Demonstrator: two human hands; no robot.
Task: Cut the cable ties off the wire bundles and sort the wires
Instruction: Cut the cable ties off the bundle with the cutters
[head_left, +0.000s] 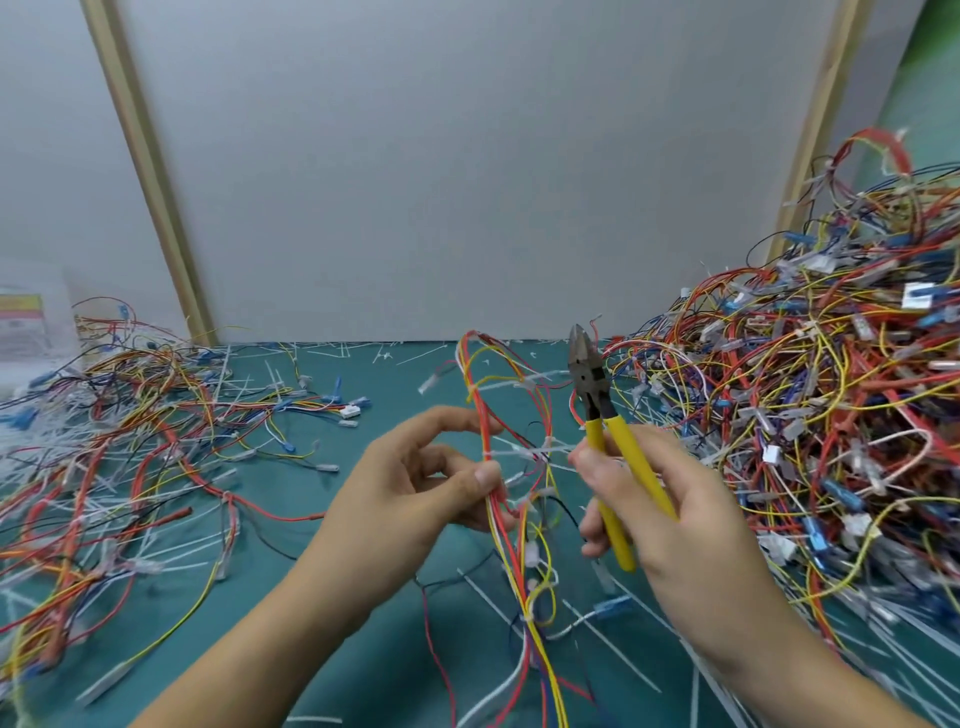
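The left hand (415, 483) pinches a thin red, yellow and white wire bundle (530, 623) between thumb and curled fingers. The right hand (685, 525) grips yellow-handled steel cutters (592, 384), pointed upward. Beyond, glossy tangled wire heaps flank the teal mat (384, 686), left (130, 415) and right (831, 389).

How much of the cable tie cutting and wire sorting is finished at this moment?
Looks done: cut white cable ties litter the teal mat, and loose coloured wires lie in a left pile. In hand: the left hand pinches a tied red-and-yellow wire bundle; the right hand holds yellow-handled cutters. Left: the large tangled heap on the right.
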